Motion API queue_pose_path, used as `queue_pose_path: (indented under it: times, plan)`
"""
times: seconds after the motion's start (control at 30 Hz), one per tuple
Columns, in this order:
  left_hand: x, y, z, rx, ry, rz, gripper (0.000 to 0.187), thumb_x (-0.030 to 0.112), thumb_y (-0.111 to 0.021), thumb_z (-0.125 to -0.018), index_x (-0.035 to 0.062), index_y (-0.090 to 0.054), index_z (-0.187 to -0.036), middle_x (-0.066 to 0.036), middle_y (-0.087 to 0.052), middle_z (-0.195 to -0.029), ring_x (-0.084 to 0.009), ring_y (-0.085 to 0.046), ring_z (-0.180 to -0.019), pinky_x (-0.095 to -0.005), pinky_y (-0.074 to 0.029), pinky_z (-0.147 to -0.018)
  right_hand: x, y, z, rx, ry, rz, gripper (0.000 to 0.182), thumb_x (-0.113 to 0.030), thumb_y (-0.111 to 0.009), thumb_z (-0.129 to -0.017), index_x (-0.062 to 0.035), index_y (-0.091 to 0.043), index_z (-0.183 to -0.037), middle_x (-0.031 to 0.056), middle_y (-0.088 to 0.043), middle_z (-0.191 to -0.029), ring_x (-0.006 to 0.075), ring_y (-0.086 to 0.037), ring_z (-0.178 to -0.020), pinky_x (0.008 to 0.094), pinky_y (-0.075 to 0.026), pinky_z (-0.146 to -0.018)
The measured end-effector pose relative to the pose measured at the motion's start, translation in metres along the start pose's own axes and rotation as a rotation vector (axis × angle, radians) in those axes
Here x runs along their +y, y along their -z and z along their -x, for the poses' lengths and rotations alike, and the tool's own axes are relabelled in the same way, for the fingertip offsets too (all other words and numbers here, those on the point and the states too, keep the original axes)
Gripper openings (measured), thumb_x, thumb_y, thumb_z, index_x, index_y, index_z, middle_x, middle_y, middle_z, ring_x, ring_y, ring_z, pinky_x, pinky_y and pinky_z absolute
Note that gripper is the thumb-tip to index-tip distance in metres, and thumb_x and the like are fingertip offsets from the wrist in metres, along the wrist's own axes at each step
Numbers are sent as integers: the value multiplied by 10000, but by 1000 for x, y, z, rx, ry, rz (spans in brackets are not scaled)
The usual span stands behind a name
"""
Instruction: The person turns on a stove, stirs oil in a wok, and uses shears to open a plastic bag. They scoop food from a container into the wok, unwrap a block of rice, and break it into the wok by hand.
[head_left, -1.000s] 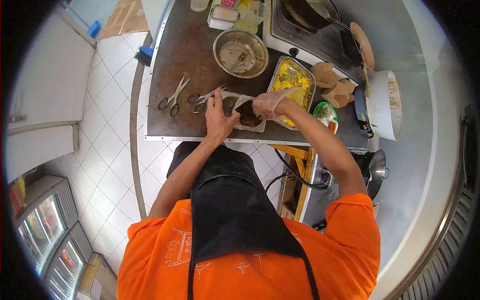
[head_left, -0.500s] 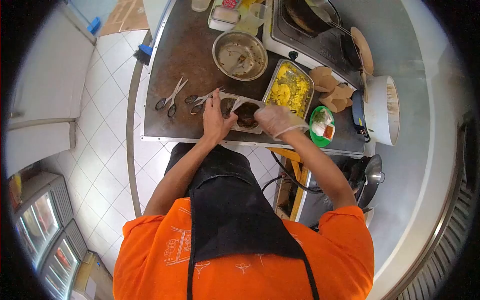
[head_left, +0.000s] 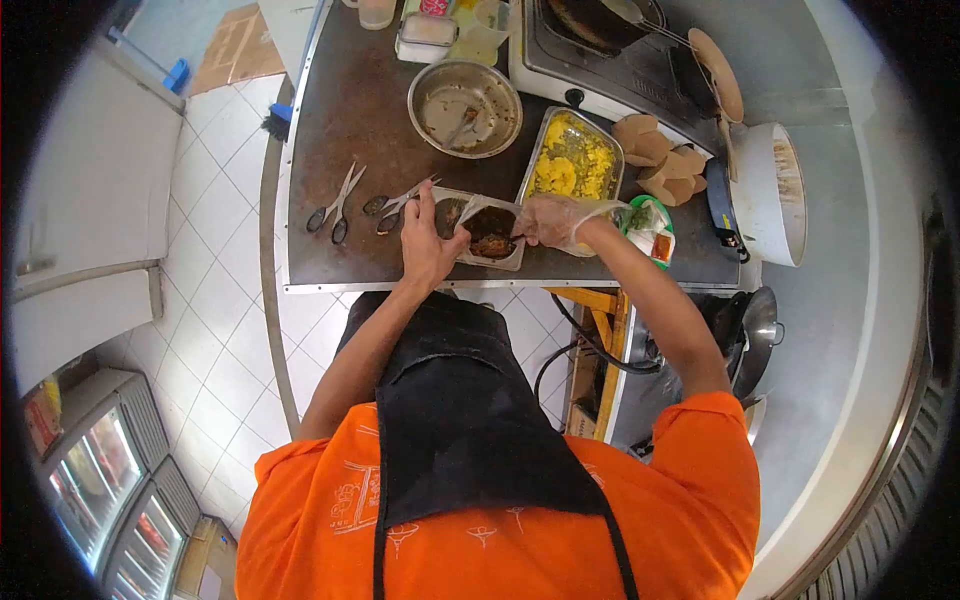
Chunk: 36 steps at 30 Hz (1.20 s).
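A small tray with two compartments sits near the counter's front edge, with dark, saucy food inside and a clear plastic film over part of it. My left hand is at the tray's left side, thumb over the rim and index finger stretched along the outside. At the right side, my right hand wears a clear plastic glove. Its fingers are closed at the rim, by the dark food; what they pinch is too hidden to name. Left of the tray lie two pairs of scissors, one partly behind my left hand.
Behind the tray stand a steel bowl with sauce residue and a steel tray of yellow food. To the right are brown paper cups, a green plate and a white pot. A stove with a pan stands farther back.
My right hand has shifted back to the right from over the dark food, showing more of it. My left hand stays at the tray's left side. The view has shifted slightly.
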<state>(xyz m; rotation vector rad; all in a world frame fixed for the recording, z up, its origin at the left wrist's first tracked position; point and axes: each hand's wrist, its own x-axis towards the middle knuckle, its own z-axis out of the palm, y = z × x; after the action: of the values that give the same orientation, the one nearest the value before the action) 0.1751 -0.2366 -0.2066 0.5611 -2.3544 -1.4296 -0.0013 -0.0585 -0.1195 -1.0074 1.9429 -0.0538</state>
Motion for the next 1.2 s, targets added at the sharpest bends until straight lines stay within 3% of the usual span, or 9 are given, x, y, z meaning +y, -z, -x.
queue_pose_path:
  times: [0.27, 0.43, 0.53, 0.63, 0.73, 0.77, 1.03, 1.17, 1.2]
  plan:
    - [2, -4, 1, 13, 42, 36, 912, 210, -770, -741, -27, -328, -1503, -261, -534, -1176, -425, -570, -1074, -450, -484, -935, 23, -41, 41, 188, -97, -679, 196, -191, -622, -993, -16, -703, -959, 11, -703, -831, 91, -587, -729, 262, -475, -616]
    - [-3, -7, 10, 42, -39, -80, 867, 200, -839, -741, -81, -419, -1446, -261, -433, -1497, -393, -375, -1418, -446, -261, -1197, 6, -84, 82, 423, -120, -1255, 288, -351, -587, -1014, -92, -638, -1127, -23, -611, -806, 72, -509, -685, 233, -418, -564]
    - [-3, -7, 9, 34, -134, -297, 882, 274, -813, -789, -51, -381, -1486, -279, -466, -1439, -420, -438, -1347, -468, -342, -1145, 20, -114, 128, 669, 13, -1528, 413, -423, -630, -978, -101, -613, -1237, -16, -619, -841, 96, -538, -734, 258, -446, -585]
    - [18, -6, 9, -10, 8, -568, 910, 475, -712, -850, -16, -344, -1522, -323, -483, -1359, -475, -518, -1239, -521, -462, -999, 19, -104, 251, 1096, -111, -1473, 433, -331, -679, -940, -94, -605, -1295, -1, -640, -858, 110, -561, -746, 269, -466, -629]
    - [24, -1, 1, -152, 61, -786, 938, 628, -582, -900, -15, -330, -1534, -338, -450, -1410, -467, -521, -1255, -518, -498, -972, 42, -105, 398, 1457, -358, -1117, 256, -140, -621, -886, -87, -724, -1115, 53, -724, -983, 223, -668, -939, 355, -511, -937]
    - [33, -2, 0, -178, 77, -843, 933, 626, -577, -905, -25, -335, -1528, -340, -455, -1408, -467, -519, -1261, -516, -499, -975, 47, -97, 446, 1498, -736, -788, 231, -87, -590, -902, -77, -734, -1082, 91, -737, -1021, 296, -676, -1000, 383, -490, -1007]
    - [12, -13, -8, -191, 146, -1101, 982, 650, -567, -916, -12, -237, -1561, -343, -487, -1362, -454, -546, -1217, -506, -503, -958, 224, -138, 639, 1353, -1849, 29, 208, -66, -611, -860, 9, -713, -1025, 152, -742, -999, 319, -719, -902, 416, -567, -838]
    - [90, -37, 8, -62, 109, -1409, 952, 649, -595, -904, -28, -324, -1516, -297, -535, -1287, -455, -551, -1164, -508, -503, -922, 316, -208, 608, 1214, -1680, -30, 229, -102, -624, -864, 8, -708, -1046, 181, -739, -936, 346, -715, -893, 414, -568, -800]
    - [102, -53, 9, -6, -63, -1347, 899, 611, -600, -920, -36, -354, -1494, -290, -535, -1297, -446, -549, -1176, -512, -496, -934, 355, -242, 591, 1544, -1630, -428, 165, -125, -639, -890, -6, -719, -974, 137, -716, -838, 268, -664, -729, 370, -525, -673]
